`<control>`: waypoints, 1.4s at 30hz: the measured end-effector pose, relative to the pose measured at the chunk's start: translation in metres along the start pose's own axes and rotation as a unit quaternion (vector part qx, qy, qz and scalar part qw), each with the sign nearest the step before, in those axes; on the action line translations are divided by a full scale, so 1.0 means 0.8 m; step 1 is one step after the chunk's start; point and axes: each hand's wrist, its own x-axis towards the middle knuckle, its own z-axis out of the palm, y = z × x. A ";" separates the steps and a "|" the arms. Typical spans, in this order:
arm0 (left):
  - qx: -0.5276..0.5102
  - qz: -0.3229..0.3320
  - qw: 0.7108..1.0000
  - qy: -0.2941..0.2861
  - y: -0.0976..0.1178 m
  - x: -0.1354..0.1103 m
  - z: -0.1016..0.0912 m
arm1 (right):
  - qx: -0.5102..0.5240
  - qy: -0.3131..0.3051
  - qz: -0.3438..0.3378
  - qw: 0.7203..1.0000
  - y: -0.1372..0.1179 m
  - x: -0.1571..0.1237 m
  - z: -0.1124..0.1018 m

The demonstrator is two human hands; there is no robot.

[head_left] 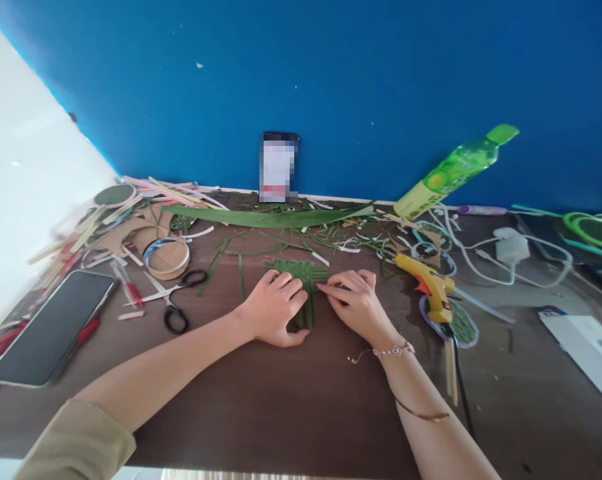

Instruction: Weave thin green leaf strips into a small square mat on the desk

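Observation:
A small mat of woven green leaf strips [301, 268] lies flat on the brown table, with loose strip ends pointing right and toward me. My left hand [275, 307] is bent over its left and near part, fingers curled onto the strips and thumb by the near ends. From the right, my right hand [353, 297] reaches the mat's edge, its fingertips pinched together at a strip end. The fingers partly cover what they grip. Loose green strips [241, 277] lie just beyond my left hand.
Black-handled scissors [173, 293], a tape roll [167, 259] and a dark phone [53, 327] lie left. A long leaf [271, 217] crosses the back before a propped phone [278, 167]. Right are a yellow glue gun [431, 283], a leaning bottle [451, 173] and a white charger [511, 247].

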 end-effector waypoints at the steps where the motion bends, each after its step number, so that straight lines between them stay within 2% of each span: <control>1: -0.001 -0.006 1.000 0.001 0.001 0.000 0.000 | 0.000 0.001 0.001 1.000 0.000 0.000 0.000; 16: -0.019 -0.033 0.999 0.033 0.007 -0.001 0.006 | 0.010 0.002 0.016 1.000 0.001 -0.001 0.002; 23: -0.017 -0.018 0.994 0.108 0.010 -0.004 0.013 | 0.012 0.000 0.017 1.000 0.002 -0.001 0.002; 30: 0.004 -0.015 0.991 0.132 0.012 -0.008 0.017 | 0.013 0.001 0.017 1.000 0.002 -0.001 0.002; 33: -0.007 -0.039 0.987 0.158 0.013 -0.008 0.015 | 0.012 0.000 0.018 1.000 0.002 -0.001 0.002; 37: -0.044 -0.108 0.970 0.213 0.015 -0.006 0.012 | 0.008 0.001 0.013 1.000 0.002 -0.001 0.001; 40: -0.061 -0.138 0.963 0.224 0.015 -0.003 0.010 | 0.001 0.001 0.016 1.000 0.002 0.000 0.001; 42: -0.069 -0.135 0.963 0.221 0.015 -0.003 0.009 | -0.001 -0.001 0.015 1.000 0.001 0.000 0.001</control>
